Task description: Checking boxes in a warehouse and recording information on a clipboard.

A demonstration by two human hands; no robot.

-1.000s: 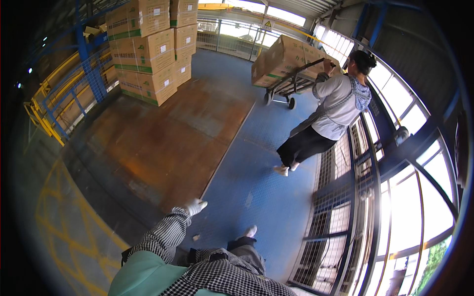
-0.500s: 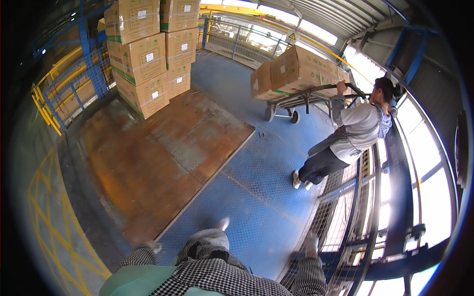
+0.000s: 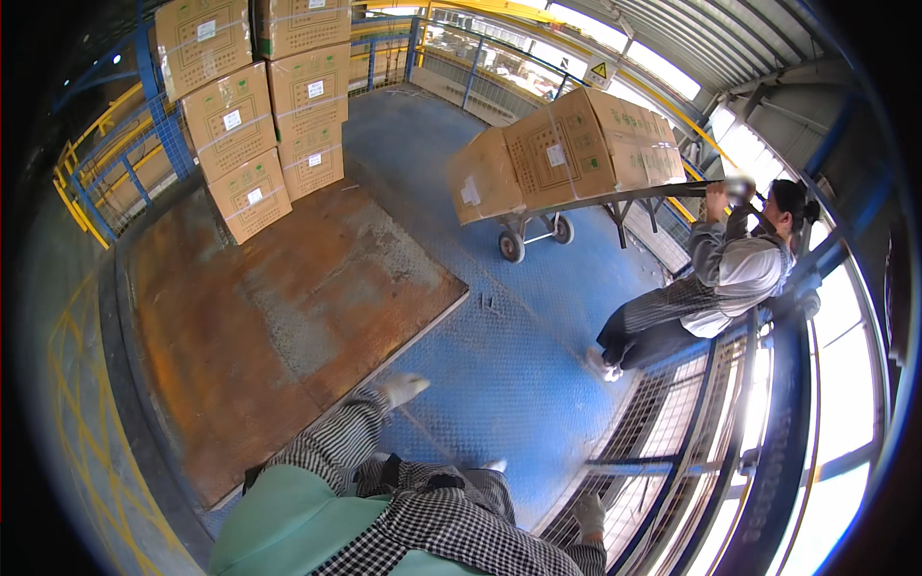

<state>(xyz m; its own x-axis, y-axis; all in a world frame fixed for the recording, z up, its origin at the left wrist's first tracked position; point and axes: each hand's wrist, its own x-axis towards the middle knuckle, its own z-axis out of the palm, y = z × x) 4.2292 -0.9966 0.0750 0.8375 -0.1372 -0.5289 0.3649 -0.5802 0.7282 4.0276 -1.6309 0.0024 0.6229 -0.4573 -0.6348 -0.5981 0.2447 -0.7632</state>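
Note:
My left hand, in a pale glove with a checkered sleeve behind it, is held out over the blue floor beside the rusty plate's edge. Its fingers reach forward, loosely open, and nothing shows in them. My right hand, also gloved, hangs low by the mesh railing with loose fingers and nothing visible in it. Ahead at the right, a co-worker grips the handle of a hand truck. Large cardboard boxes lie on the tilted truck, its wheels on the floor.
Several cardboard boxes are stacked at the far left on a rusty metal plate. Blue textured flooring runs beside it. A mesh railing lines the right side; yellow and blue barriers stand at the left.
My left hand has swung forward and right; my right hand has dropped lower. The co-worker has shifted right with the handle, and the loaded truck appears nearer. My view has shifted.

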